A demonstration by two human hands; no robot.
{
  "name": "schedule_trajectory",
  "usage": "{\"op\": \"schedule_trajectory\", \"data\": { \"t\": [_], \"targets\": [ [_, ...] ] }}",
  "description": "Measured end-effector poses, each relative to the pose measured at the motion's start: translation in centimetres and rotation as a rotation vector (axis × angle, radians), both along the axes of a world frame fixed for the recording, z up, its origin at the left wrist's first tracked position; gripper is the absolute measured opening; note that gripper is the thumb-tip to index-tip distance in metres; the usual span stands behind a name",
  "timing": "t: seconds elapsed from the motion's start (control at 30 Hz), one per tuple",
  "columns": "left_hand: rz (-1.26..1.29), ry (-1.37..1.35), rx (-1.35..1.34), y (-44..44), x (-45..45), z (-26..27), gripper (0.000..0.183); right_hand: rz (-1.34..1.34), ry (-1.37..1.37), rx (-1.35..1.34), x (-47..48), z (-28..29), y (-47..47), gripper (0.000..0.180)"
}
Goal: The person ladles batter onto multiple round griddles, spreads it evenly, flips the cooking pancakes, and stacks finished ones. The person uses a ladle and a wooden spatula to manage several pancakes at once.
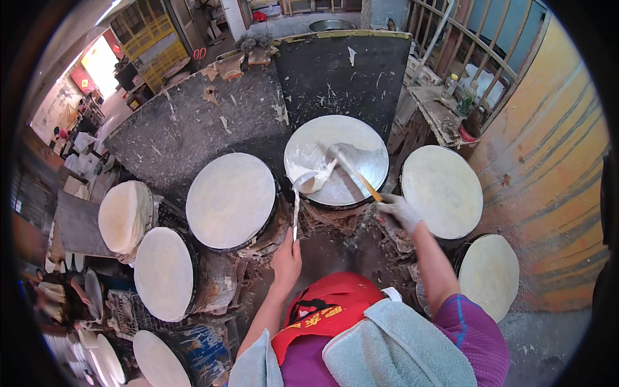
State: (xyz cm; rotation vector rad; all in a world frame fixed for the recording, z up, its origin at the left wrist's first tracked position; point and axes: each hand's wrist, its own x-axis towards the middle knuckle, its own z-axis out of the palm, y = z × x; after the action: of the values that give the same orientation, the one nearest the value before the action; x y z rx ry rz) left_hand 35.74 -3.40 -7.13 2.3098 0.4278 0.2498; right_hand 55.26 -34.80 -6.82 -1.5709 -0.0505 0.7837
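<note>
My left hand (287,256) grips the handle of a metal ladle (296,208), whose bowl is over the left front edge of a round metal griddle (365,169). My right hand (400,213), in a pale glove, is closed around a wooden-handled tool (372,189) that looks like a brush. Blur hides the shape of its head, which is over the middle of the griddle. A thin layer of whitish batter or dough (329,129) covers the far and left parts of the griddle. A wet fold of it lies beside the ladle; bare shiny metal shows at front right.
More round griddles bearing pale sheets stand left (231,200) and right (442,191). Dark upright boards (338,77) rise behind. Bottles (466,99) sit on a ledge by the barred window. Another person's arm (80,289) shows at far left.
</note>
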Motion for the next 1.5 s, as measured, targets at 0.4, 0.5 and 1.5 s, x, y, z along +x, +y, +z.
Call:
{"op": "schedule_trajectory", "data": {
  "t": [0.4,0.5,1.5],
  "targets": [
    [0.164,-0.116,-1.166,6.9,-4.2,4.6,0.026,-0.474,0.356,0.660,-13.0,-7.0,20.9,0.025],
    [0.177,-0.094,-1.177,7.8,-5.8,5.2,0.027,-0.412,0.352,0.512,-13.5,-6.4,25.5,0.025],
    [0.188,-0.090,-1.235,8.7,-12.7,4.2,0.031,-0.658,0.245,0.639,-15.1,-7.2,18.5,0.017]
  ]
}}
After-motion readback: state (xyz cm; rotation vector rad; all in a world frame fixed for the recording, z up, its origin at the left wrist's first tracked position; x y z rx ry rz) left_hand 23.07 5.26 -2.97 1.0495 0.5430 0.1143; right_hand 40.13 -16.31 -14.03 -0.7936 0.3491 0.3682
